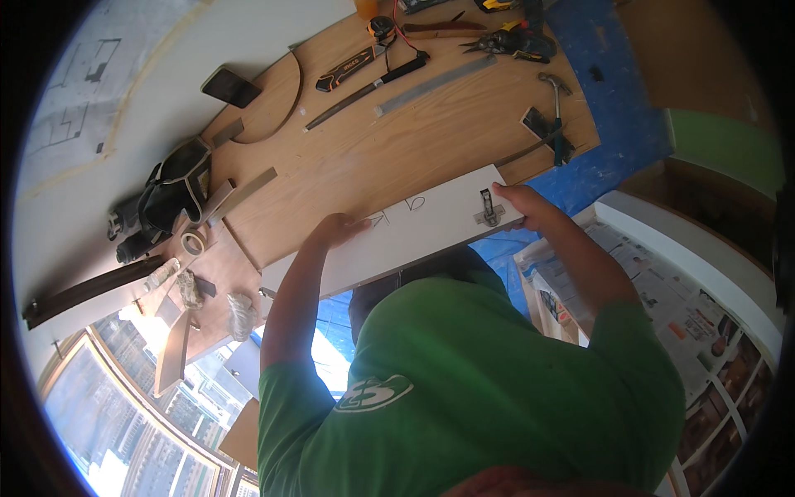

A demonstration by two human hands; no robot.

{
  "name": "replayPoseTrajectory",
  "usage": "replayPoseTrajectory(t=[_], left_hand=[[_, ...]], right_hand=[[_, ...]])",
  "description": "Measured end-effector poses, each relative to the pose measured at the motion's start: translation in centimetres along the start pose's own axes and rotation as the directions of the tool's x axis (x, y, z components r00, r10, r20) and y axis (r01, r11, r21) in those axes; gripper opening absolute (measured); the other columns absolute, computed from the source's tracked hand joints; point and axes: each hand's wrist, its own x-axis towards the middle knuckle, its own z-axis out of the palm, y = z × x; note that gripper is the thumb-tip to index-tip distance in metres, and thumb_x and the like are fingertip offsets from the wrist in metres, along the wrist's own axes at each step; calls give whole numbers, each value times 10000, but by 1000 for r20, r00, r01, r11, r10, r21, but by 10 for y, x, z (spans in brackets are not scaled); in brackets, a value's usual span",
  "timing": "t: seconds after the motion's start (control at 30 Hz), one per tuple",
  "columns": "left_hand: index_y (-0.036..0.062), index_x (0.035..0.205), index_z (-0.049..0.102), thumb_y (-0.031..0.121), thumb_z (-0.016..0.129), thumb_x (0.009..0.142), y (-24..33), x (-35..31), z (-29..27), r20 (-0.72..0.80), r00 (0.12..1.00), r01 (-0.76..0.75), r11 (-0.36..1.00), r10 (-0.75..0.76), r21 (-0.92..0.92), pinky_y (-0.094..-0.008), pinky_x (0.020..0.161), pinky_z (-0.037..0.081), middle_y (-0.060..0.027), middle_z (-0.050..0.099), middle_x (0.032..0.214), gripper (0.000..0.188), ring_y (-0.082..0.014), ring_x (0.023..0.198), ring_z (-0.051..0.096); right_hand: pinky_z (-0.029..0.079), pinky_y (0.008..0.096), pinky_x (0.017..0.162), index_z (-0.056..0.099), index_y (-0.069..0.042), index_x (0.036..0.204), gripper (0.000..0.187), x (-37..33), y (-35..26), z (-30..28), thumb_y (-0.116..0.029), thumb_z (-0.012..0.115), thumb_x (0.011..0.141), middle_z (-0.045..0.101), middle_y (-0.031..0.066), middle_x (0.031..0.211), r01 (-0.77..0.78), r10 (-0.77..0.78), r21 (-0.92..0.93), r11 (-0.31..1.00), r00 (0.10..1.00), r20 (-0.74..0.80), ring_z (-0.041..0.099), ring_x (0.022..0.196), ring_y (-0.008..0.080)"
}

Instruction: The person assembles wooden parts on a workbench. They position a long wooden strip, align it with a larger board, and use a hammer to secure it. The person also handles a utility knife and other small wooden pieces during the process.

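Note:
A long white board point(431, 207), likely a cabinet door panel, lies across the near edge of the wooden table in front of my body. Handwritten marks show on its white face, and a metal cabinet hinge point(490, 209) is mounted near its right end. My right hand point(523, 207) grips that end, thumb on the face beside the hinge and fingers mostly hidden beneath. My left hand point(338, 229) holds the board left of its middle, with the thumb lying on the face; the other fingers are partly hidden. The lower long edge faces my green shirt.
On the wooden table point(331, 174) lie a file point(364, 93), a metal strip point(435, 85), a utility knife point(346, 69), pliers point(513, 41) and a hammer point(556, 103). At left are a phone point(230, 87), black mask-like gear point(178, 186) and a tape roll point(193, 242). Blue sheeting point(617, 99) borders the right.

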Motion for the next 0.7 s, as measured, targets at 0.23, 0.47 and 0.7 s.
replayPoseTrajectory(t=[0.23, 0.47, 0.7], left_hand=[[1, 1169, 719, 723, 658, 837, -1, -6, 11, -201, 972, -119, 992, 126, 45, -421, 966, 514, -242, 711, 1088, 798, -369, 1062, 680], [7, 1129, 731, 607, 680, 880, 1, -9, 13, -298, 942, -152, 988, 153, 28, -412, 999, 496, -230, 671, 1177, 651, -359, 1130, 643], [48, 1263, 684, 586, 693, 859, 3, -29, 5, -396, 901, -168, 984, 176, 53, -442, 1088, 445, -171, 622, 1303, 673, -355, 1258, 559]], right_hand=[[409, 333, 485, 689, -113, 1064, 454, 12, -20, -7, -549, 592, 983, 710, 81, 808, -38, 39, -95, 995, 999, 8, 613, 567, 216], [389, 315, 483, 685, -155, 1077, 426, 19, -35, -1, -558, 592, 976, 714, 62, 813, -96, 91, -101, 990, 995, -51, 591, 552, 195], [354, 288, 466, 676, -161, 1073, 421, 31, -52, -3, -560, 582, 979, 709, 53, 827, -119, 125, -169, 978, 992, 23, 580, 571, 179]])
